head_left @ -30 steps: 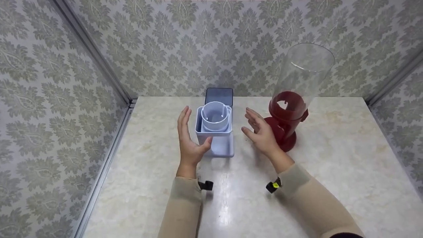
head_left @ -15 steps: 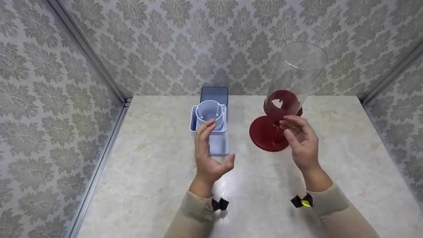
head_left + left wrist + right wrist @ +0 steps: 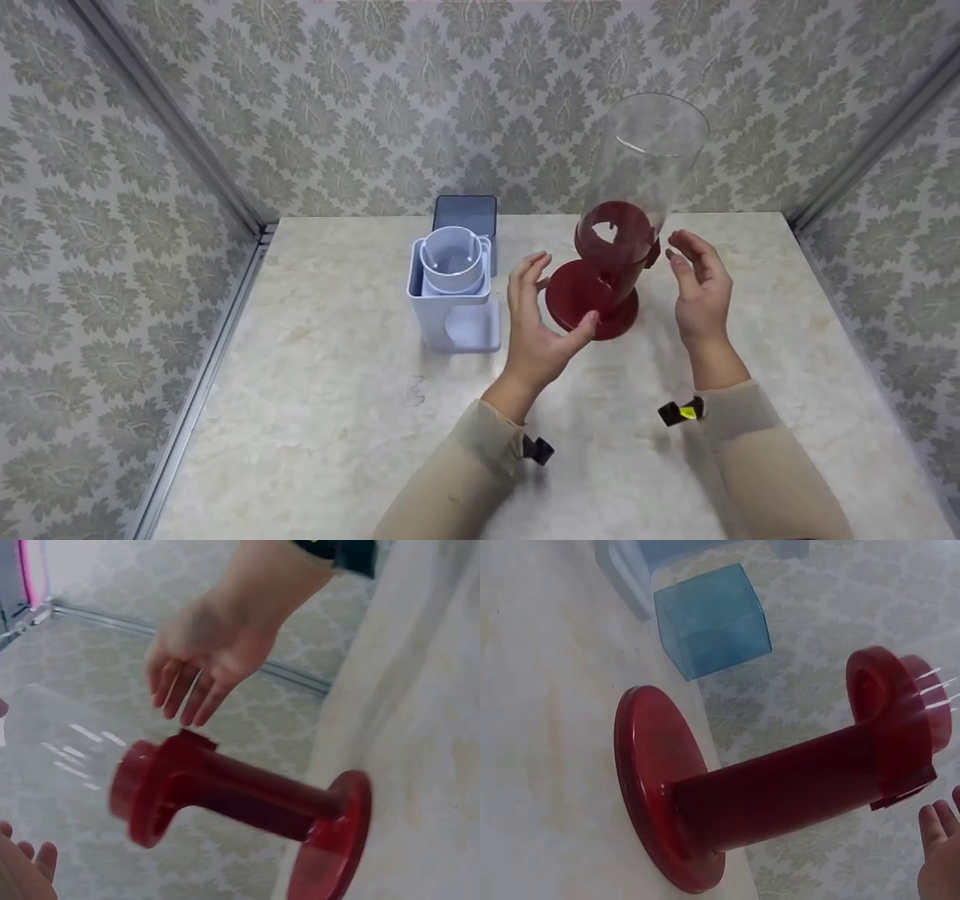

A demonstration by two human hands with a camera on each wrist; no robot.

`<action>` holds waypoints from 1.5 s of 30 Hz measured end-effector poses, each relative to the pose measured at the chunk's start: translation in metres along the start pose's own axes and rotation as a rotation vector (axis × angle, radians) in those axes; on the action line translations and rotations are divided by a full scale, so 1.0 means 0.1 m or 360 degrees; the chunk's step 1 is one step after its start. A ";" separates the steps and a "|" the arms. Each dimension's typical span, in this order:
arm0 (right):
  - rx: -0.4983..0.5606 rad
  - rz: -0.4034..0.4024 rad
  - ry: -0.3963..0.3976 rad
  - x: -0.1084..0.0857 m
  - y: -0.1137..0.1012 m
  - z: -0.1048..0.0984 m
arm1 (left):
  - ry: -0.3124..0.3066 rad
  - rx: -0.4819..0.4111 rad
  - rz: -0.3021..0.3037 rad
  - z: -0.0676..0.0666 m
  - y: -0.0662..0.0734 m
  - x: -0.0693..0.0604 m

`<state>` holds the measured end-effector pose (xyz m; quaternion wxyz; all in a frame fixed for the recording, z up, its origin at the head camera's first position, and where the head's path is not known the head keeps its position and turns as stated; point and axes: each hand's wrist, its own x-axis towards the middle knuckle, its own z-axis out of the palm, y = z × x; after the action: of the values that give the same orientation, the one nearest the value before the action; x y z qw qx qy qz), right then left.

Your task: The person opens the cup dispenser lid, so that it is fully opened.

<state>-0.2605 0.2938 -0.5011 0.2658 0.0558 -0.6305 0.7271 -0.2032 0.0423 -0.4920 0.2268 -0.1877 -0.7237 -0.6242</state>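
Observation:
A red stand [image 3: 611,289] with a round base holds an upright, tall clear cylinder [image 3: 649,154] in its ring, like a dry-food dispenser. My left hand [image 3: 541,341] hovers at the front left of its base, fingers spread and curved, thumb overlapping the base's edge in the head view. To the right of the ring, my right hand [image 3: 703,292] has loosely bent fingers and appears apart from the stand. Both hands hold nothing. The right wrist view shows the stand's red column [image 3: 780,784] and some of my right fingertips [image 3: 932,829].
Left of the stand is a pale blue holder [image 3: 431,319] with a round cup [image 3: 452,262] in its top. A dark blue translucent box [image 3: 465,214] stands behind it, against the patterned wall [image 3: 390,112]. Marbled tabletop [image 3: 300,390] lies in front.
My left hand has moved right, from the pale blue holder to the red stand. My right hand has passed to the stand's right side and forward. The head view has shifted slightly right.

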 end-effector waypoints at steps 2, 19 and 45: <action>-0.0066 0.0097 -0.0010 0.07 0.06 -0.01 | -0.0021 -0.0012 -0.0090 0.11 -0.05 0.07; -0.0147 0.0368 -0.0237 0.41 0.15 -0.06 | -0.0062 0.0116 -0.0432 0.68 -0.25 0.46; -0.0017 0.0407 -0.0032 -0.03 0.01 -0.03 | -0.0316 -0.0101 -0.0380 0.39 -0.34 0.55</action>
<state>-0.2577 0.2957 -0.5043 0.1648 -0.0191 -0.6389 0.7512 -0.2709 0.0748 -0.4936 0.0722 -0.1681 -0.7396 -0.6477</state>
